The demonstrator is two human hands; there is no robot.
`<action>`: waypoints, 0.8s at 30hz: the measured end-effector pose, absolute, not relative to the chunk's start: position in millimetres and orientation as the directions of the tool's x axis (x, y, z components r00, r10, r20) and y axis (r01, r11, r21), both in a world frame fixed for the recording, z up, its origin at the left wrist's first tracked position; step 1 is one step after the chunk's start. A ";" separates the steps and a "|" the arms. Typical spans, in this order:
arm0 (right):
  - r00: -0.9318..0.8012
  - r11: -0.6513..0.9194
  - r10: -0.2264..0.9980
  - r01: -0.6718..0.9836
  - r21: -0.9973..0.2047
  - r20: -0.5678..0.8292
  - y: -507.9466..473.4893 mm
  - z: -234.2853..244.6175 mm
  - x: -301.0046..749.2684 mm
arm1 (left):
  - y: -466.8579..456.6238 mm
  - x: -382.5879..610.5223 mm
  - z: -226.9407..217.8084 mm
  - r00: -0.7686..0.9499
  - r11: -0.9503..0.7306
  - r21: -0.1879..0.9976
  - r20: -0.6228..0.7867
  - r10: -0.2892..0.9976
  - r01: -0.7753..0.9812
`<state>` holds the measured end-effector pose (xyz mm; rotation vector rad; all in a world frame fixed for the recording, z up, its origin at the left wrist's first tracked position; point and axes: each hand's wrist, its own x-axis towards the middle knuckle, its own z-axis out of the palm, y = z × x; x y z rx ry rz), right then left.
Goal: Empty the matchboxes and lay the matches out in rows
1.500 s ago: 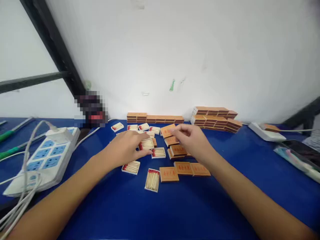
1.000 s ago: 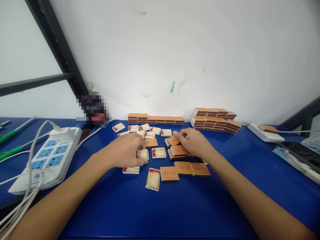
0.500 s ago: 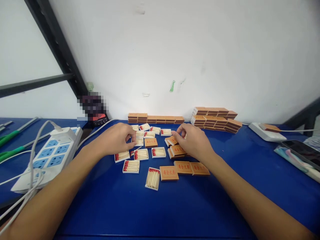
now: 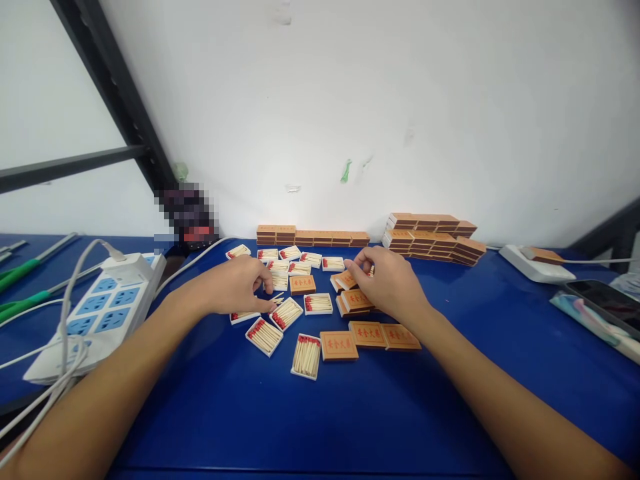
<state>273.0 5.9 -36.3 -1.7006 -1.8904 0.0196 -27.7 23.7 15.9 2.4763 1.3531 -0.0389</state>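
My left hand hovers low over the left group of matchbox trays, thumb and fingers apart. Its thumb is close to a few loose matches and to an angled tray of red-headed matches; contact is unclear. Partly under the hand lies another filled tray, and a slanted one is nearer me. My right hand is closed, with pale match ends showing between its fingers. It is above orange matchbox covers, which it partly hides.
Several filled trays lie farther back. Orange matchboxes lie in front, and stacks line the wall. At the left are a power strip with cables and green-handled tools. A phone and white device are at right.
Two filled trays by my left hand have turned from straight to slanted. My left hand has dropped slightly toward the loose matches. My right hand has barely moved.
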 end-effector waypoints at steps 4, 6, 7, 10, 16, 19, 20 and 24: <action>-0.010 0.176 0.922 0.901 -0.396 0.388 5.6 -35.4 272.5 | 21.9 -24.4 12.3 0.609 -0.541 0.321 -0.171 0.774 0.777; -0.010 0.175 0.924 0.900 -0.400 0.381 5.9 -35.5 272.6 | 21.5 -24.4 9.9 0.629 -0.550 0.350 -0.174 0.758 0.759; -0.012 0.176 0.925 0.899 -0.400 0.380 6.1 -35.6 272.6 | 21.5 -24.7 8.8 0.629 -0.546 0.360 -0.173 0.758 0.757; -0.016 0.180 0.925 0.899 -0.400 0.381 6.2 -35.9 272.5 | 21.4 -24.9 5.7 0.620 -0.532 0.374 -0.168 0.767 0.760; -0.023 0.186 0.926 0.896 -0.403 0.377 5.1 -34.8 271.6 | 19.7 -20.7 3.8 0.632 -0.579 0.302 -0.116 0.767 0.757; -0.028 0.190 0.926 0.895 -0.404 0.376 4.5 -33.7 271.4 | 18.8 -21.3 5.4 0.627 -0.577 0.295 -0.111 0.771 0.761; -0.028 0.189 0.928 0.895 -0.404 0.373 4.3 -33.1 271.3 | 18.7 -21.8 5.9 0.626 -0.570 0.304 -0.128 0.769 0.763; -0.027 0.183 0.932 0.897 -0.403 0.363 3.1 -30.7 270.2 | 18.1 -21.6 6.1 0.620 -0.548 0.318 -0.196 0.760 0.773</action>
